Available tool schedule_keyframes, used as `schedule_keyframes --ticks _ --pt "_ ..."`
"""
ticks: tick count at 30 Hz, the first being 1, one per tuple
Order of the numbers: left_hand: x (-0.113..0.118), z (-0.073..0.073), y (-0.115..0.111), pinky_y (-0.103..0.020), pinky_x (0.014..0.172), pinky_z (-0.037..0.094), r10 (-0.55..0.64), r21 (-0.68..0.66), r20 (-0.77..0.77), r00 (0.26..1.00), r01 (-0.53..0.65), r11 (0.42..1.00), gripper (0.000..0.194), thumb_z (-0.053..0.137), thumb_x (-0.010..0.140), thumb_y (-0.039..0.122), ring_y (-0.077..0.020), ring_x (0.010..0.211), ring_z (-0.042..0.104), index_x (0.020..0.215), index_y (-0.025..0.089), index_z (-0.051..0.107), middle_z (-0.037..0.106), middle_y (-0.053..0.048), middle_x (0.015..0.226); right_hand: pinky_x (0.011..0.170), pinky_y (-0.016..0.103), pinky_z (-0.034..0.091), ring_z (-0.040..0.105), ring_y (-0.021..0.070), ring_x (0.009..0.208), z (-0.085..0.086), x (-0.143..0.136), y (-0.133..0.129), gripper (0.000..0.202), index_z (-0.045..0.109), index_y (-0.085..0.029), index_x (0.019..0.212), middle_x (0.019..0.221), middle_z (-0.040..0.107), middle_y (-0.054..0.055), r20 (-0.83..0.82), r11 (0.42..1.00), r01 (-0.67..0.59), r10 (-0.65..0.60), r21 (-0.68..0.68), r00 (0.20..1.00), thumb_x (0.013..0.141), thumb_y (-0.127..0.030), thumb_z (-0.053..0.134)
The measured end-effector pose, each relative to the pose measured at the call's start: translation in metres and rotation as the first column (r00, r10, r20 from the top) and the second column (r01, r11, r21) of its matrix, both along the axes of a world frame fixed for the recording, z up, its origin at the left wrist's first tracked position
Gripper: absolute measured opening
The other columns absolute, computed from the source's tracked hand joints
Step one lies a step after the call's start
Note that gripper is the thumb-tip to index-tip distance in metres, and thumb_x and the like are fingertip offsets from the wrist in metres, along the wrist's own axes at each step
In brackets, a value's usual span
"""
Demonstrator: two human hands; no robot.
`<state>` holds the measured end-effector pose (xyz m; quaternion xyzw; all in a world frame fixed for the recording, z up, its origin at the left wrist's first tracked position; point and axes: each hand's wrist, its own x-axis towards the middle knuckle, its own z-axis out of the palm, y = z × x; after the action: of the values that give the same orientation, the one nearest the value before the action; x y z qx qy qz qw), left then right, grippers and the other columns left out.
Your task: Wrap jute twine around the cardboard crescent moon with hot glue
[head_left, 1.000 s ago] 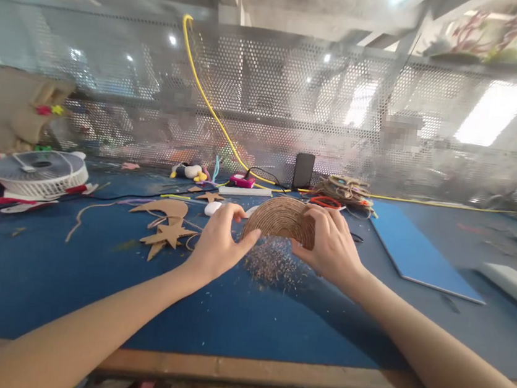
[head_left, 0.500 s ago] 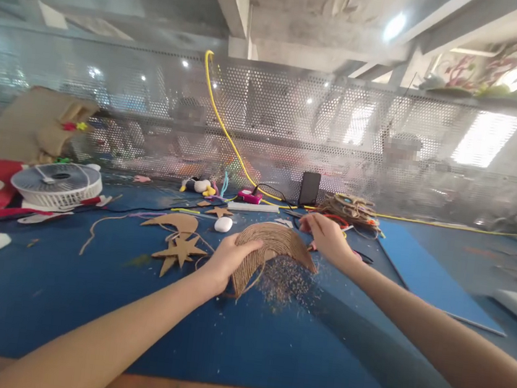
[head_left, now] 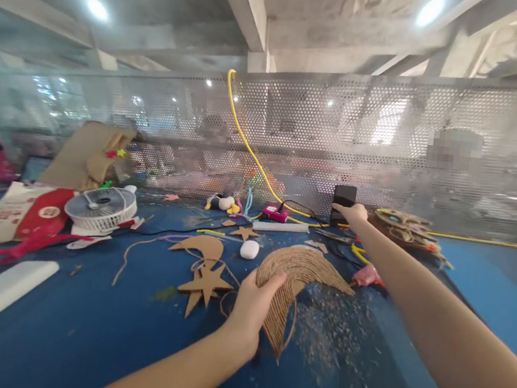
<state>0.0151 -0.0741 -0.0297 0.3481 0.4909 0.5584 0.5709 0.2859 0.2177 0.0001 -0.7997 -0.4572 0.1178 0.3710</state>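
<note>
My left hand [head_left: 252, 308] grips a crescent moon shape [head_left: 311, 265] covered in rows of brown twine, thumb on top and the other fingers beneath. A loose strand of twine hangs by its lower tip. Away at the back, my right hand [head_left: 353, 216] is stretched toward a black phone [head_left: 345, 196] standing upright. One finger reaches across the phone's lower part; whether it touches is unclear, and the other fingers are mostly hidden. Left of the moon lie a bare cardboard crescent [head_left: 208, 247] and cardboard stars [head_left: 208, 283], tangled with twine.
Fibre scraps [head_left: 336, 333] litter the blue table. A white oval object [head_left: 249, 249], a pink device [head_left: 275, 213] and scissors [head_left: 335, 236] lie behind the moon. Stacked twine-wrapped pieces [head_left: 399, 225] sit at right, a white fan [head_left: 101, 207] at left. A perforated metal screen [head_left: 293, 136] runs behind.
My right hand has left the area beside the moon's right tip and moved back to the phone. My left hand still holds the moon. The view has shifted left.
</note>
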Motion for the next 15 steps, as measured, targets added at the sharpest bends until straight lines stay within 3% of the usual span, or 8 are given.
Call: schedule_keyframes --ticks 6,10,15 --pt "-0.001 0.003 0.001 -0.038 0.087 0.058 0.022 -0.058 0.082 0.996 -0.017 0.998 0.039 0.075 0.078 0.030 -0.0292 0.098 0.073 0.113 0.015 0.070 0.076 -0.013 0.108 0.095 0.048 0.052 0.059 0.0258 0.116 -0.012 -0.014 0.023 0.045 0.055 -0.017 0.131 0.134 0.056 0.012 -0.031 0.982 0.186 -0.185 0.039 0.982 0.093 -0.039 0.063" --pt "-0.003 0.003 0.002 -0.037 0.088 0.057 0.015 -0.070 0.100 0.995 -0.008 0.998 0.042 0.077 0.077 0.031 -0.0283 0.098 0.072 0.116 0.016 0.070 0.075 -0.013 0.111 0.099 0.052 0.049 0.055 0.0284 0.122 -0.015 -0.012 0.026 0.050 0.052 -0.018 0.136 0.140 0.052 0.013 -0.020 0.975 0.218 -0.217 0.043 0.976 0.093 -0.042 0.062" --pt "-0.003 0.001 0.003 -0.036 0.084 0.059 -0.003 -0.086 0.070 0.998 0.009 0.996 0.041 0.077 0.077 0.031 -0.0275 0.095 0.073 0.114 0.016 0.070 0.076 -0.013 0.107 0.104 0.051 0.045 0.050 0.0372 0.126 -0.019 -0.007 0.021 0.094 0.043 -0.006 0.141 0.140 0.047 0.027 0.084 0.989 0.137 -0.142 0.062 0.986 0.071 -0.058 0.079"
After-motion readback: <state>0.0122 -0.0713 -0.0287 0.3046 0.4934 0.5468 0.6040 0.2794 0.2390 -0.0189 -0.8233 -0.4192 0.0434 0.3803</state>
